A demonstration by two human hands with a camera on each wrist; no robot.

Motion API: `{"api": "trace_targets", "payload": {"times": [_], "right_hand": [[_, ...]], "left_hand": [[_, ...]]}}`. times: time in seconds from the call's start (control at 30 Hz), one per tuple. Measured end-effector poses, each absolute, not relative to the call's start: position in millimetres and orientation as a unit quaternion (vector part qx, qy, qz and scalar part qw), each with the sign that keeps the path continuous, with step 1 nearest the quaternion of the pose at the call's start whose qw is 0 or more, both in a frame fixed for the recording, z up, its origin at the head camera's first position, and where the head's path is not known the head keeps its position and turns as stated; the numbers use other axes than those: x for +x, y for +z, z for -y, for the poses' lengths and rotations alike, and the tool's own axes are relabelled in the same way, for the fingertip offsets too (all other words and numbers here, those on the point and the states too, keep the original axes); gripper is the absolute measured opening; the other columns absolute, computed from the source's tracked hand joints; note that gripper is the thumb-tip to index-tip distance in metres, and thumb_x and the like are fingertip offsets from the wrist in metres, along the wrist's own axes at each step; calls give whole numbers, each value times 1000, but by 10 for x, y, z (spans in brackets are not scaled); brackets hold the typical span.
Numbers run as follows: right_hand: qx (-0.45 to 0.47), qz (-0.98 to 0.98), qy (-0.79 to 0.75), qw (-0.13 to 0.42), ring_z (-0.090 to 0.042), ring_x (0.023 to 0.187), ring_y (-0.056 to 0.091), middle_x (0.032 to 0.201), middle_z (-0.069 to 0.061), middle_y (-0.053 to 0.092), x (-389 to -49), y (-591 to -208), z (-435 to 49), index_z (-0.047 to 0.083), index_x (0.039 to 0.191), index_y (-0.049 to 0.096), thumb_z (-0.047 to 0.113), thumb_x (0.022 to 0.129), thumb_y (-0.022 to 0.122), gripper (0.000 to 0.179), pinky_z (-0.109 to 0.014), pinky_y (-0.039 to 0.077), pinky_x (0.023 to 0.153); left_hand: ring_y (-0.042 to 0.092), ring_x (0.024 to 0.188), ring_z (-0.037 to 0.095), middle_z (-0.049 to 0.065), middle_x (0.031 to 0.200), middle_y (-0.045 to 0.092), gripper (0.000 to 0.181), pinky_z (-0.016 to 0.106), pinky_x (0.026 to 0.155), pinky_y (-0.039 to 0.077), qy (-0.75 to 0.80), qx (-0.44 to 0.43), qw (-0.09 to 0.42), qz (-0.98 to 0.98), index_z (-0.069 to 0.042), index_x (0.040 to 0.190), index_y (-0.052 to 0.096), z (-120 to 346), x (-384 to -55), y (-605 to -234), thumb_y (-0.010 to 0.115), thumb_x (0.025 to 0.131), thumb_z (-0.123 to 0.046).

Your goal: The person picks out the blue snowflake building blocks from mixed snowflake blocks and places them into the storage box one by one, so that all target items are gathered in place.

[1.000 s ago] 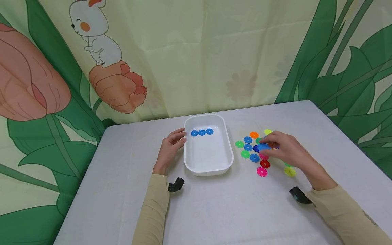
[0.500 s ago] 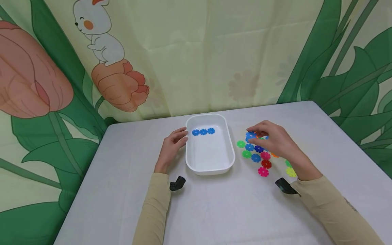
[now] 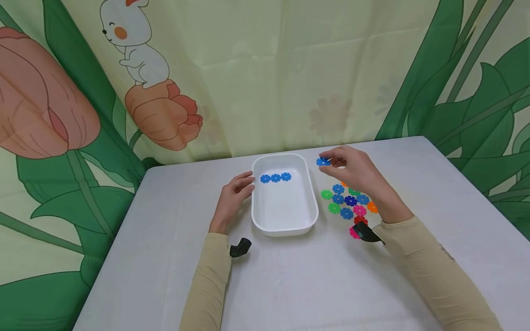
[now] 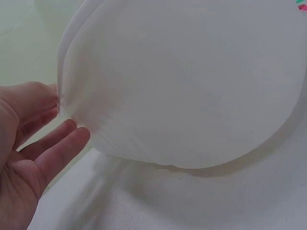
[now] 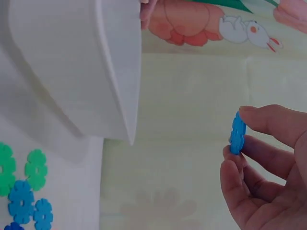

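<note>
Between its thumb and fingers my right hand [image 3: 352, 168] pinches a blue snowflake disc [image 3: 323, 162], held in the air beyond the tray's far right corner. The right wrist view shows this disc [image 5: 238, 133] nearly edge-on. My left hand [image 3: 233, 200] rests its fingertips on the left wall of a white tray [image 3: 285, 230]; in the left wrist view its fingers [image 4: 62, 148] touch the tray's side and look relaxed. Inside the tray, three blue discs [image 3: 275, 178] lie in a row near the far end.
Right of the tray lies a loose group of discs in blue, green, pink, red and orange, among them a dark blue disc [image 3: 350, 201]. The right forearm covers part of the group. A printed curtain [image 3: 256, 92] hangs behind the white table [image 3: 165, 239].
My right hand has lifted the blue disc from the loose group and carried it left and away, toward the tray's far right corner. The left hand has stayed on the tray.
</note>
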State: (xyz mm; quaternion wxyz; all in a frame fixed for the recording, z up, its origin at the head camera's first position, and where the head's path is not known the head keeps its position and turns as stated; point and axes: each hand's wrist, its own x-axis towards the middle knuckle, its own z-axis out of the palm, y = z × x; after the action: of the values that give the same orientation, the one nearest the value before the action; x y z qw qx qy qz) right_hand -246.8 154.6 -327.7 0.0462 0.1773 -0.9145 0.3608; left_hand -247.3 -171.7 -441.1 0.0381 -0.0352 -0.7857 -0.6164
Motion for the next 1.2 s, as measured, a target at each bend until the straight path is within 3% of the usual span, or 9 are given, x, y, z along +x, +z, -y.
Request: {"api": "trace_targets", "payload": {"times": [0.33,0.8,1.2], "right_hand": [[178,904,389,-1,-30,109,57,120,-16,60,-2704,-3134,-1207,4,130,61,21,93,66,41,-45,54,90],[210,893,396,-42,-29,105,60,117,-17,64,-2927,-3270,-863,-1,129,62,17,92,66,40,-41,53,92],[235,894,379,-48,-27,100,62,113,-15,67,-3041,-3365,-709,-2,124,64,16,91,67,38,-39,53,90]], "left_hand": [[53,126,19,-7,139,52,32,32,95,51,-618,-30,40,785,-4,124,67,1722,-2464,-4397,65,95,-19],[51,127,17,-9,139,52,34,32,95,51,-618,-30,35,785,-5,125,66,1722,-2481,-4409,66,95,-20],[51,128,16,-10,139,52,33,30,95,51,-612,-31,37,790,-7,124,67,1723,-2477,-4413,66,95,-22]]}}
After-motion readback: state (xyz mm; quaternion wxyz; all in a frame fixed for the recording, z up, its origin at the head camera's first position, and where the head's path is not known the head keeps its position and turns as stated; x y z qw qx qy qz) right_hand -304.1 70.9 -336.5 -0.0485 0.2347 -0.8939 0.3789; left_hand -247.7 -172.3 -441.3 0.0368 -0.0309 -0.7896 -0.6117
